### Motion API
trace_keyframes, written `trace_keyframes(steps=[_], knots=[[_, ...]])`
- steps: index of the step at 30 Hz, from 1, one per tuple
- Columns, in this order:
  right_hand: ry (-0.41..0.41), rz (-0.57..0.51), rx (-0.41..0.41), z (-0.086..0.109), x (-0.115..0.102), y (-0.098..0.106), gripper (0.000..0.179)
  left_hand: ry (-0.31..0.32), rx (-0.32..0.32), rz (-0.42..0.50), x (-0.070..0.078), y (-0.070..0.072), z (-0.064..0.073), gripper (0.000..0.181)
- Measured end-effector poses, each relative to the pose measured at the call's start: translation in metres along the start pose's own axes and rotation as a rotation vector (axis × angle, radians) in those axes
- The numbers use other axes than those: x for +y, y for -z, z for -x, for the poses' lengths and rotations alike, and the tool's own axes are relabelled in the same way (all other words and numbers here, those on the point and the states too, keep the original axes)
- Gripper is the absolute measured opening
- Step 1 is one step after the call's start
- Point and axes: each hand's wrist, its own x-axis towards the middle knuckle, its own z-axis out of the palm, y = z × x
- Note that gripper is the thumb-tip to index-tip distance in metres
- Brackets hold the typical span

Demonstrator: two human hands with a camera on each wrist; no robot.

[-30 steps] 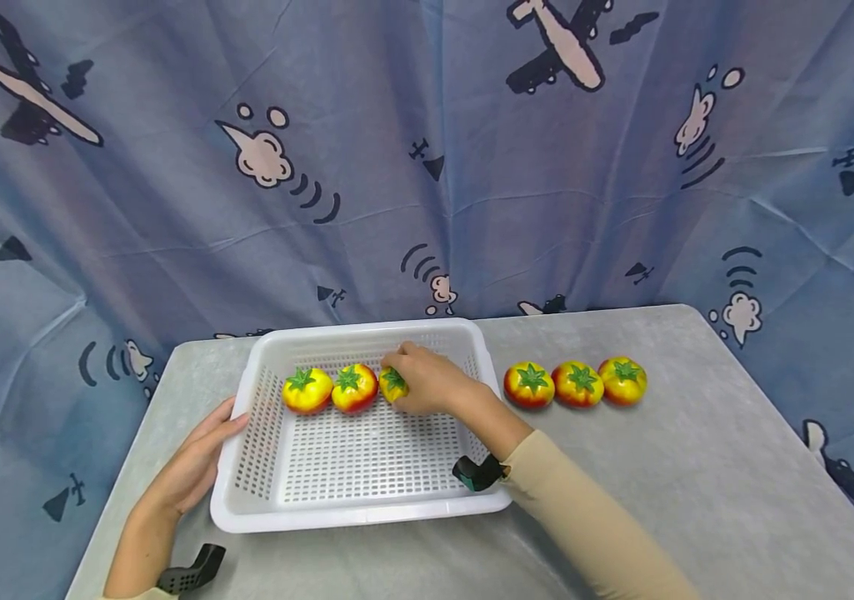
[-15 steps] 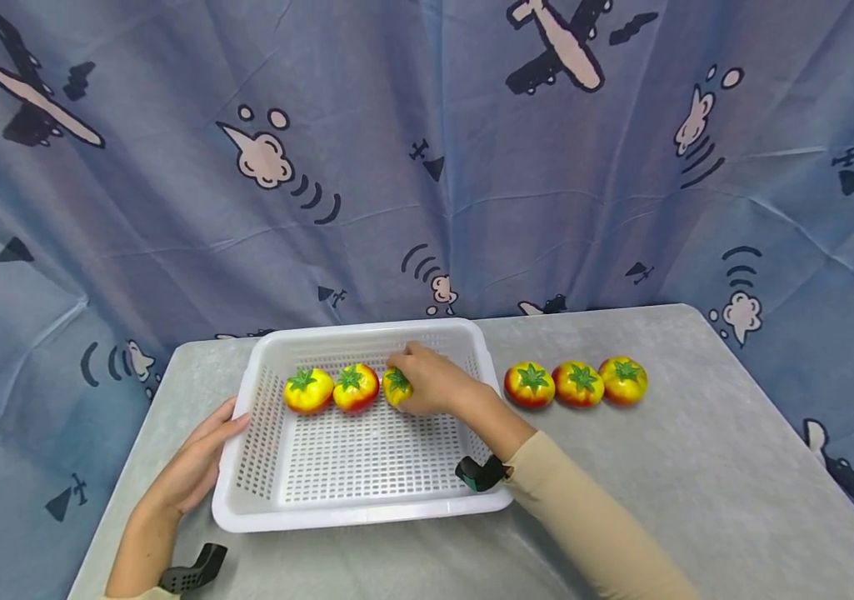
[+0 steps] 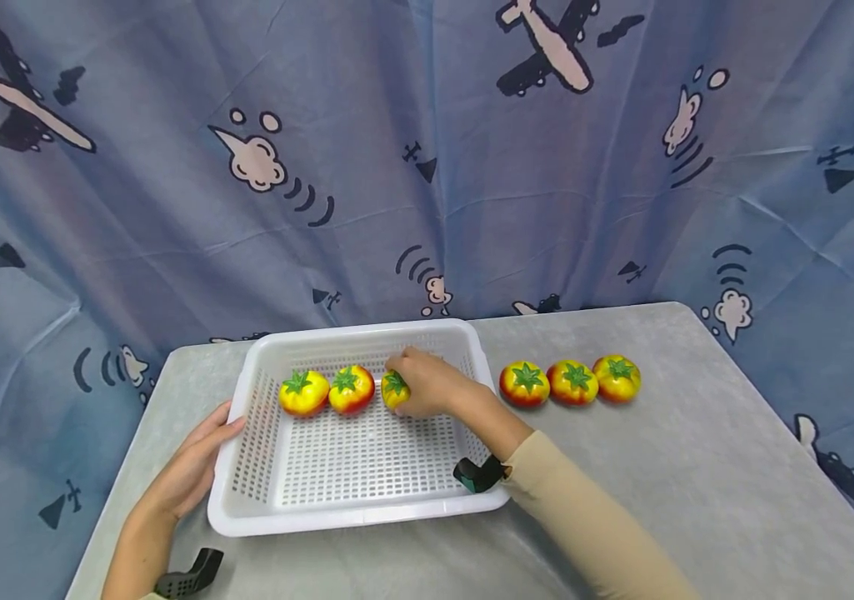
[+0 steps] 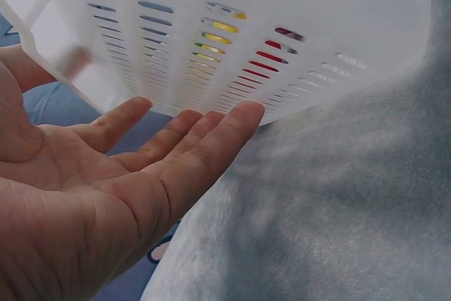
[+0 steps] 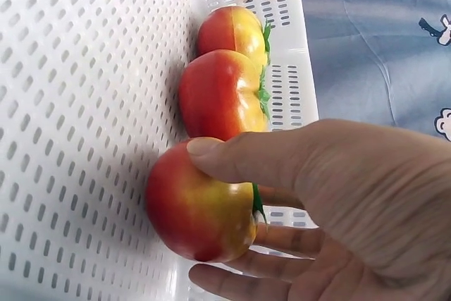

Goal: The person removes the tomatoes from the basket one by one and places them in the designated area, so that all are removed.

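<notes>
Right hand (image 3: 430, 385): thumb and fingers pinch a glossy red-and-yellow tomato-shaped fruit (image 5: 201, 206) between them, just right of two matching fruits (image 3: 352, 389), apparently for an even row, in a white perforated plastic basket (image 3: 362, 517) near the far edge of the worktop (image 3: 659, 483). Left hand (image 3: 197, 467): nearly straight fingers touch the basket's left side, probably steadying it.

- Left hand (image 3: 190, 471), one: lower left of the head view, thumb and fingers in a pinch, fingers nearly straight (palm side showing in the left wrist view).
- Left forearm (image 3: 137, 542), one: rising from the bottom edge.
- Right hand (image 3: 430, 383), one: centre, gripping, thumb opposite fingers.
- Right sleeve (image 3: 591, 517), beige: slanting from lower right toward centre.
</notes>
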Motion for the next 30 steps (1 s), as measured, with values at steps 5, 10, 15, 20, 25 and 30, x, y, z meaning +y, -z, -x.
trace_keyframes(steps=[5, 10, 15, 20, 25, 30], knots=[[-0.017, -0.031, 0.007, 0.004, 0.000, 0.003, 0.064, 0.013, 0.009, 0.015, 0.001, -0.001, -0.002, 0.072], [-0.019, -0.033, 0.007, 0.007, 0.001, 0.003, 0.066, 0.024, 0.025, 0.002, 0.000, -0.002, -0.001, 0.072], [-0.001, -0.044, 0.010, 0.009, 0.002, 0.007, 0.067, 0.025, 0.036, -0.003, 0.000, -0.001, 0.000, 0.072], [0.035, -0.033, 0.024, 0.010, 0.000, 0.016, 0.067, 0.019, 0.043, -0.001, 0.001, 0.001, 0.001, 0.071], [0.070, -0.048, 0.040, 0.016, 0.002, 0.023, 0.066, 0.007, 0.028, 0.012, 0.001, 0.001, 0.000, 0.072], [0.088, -0.062, 0.049, 0.025, 0.005, 0.027, 0.067, 0.000, 0.005, 0.015, 0.000, 0.002, -0.001, 0.071]])
